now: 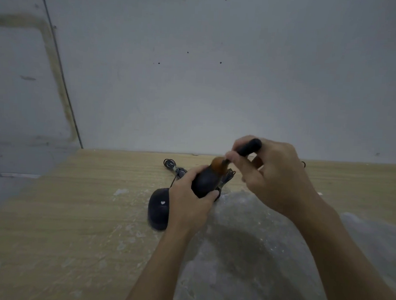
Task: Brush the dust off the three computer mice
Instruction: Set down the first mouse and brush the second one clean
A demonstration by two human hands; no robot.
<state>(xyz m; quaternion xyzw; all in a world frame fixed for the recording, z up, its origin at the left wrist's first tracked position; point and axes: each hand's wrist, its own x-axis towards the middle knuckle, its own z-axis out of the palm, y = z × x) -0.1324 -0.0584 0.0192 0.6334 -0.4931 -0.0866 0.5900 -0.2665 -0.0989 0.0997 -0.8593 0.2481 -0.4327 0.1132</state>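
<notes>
**Dim corner, pale walls, a dusty wooden top**

We're looking into a dim room, grey light all around. Ahead of us stands a pale grey wall [219, 82], bare but for a few small dark specks. To our left a second wall [16, 94] meets it at a corner, and there we see a thin dark cable [59, 69] slanting down beside a yellowish-brown stain [50, 57]. Below, a light wood-grain tabletop [74, 212] butts against the wall ahead. We see whitish blotches scattered over it, and a broad grey dusty patch [245, 244] spreads across its right half.
</notes>
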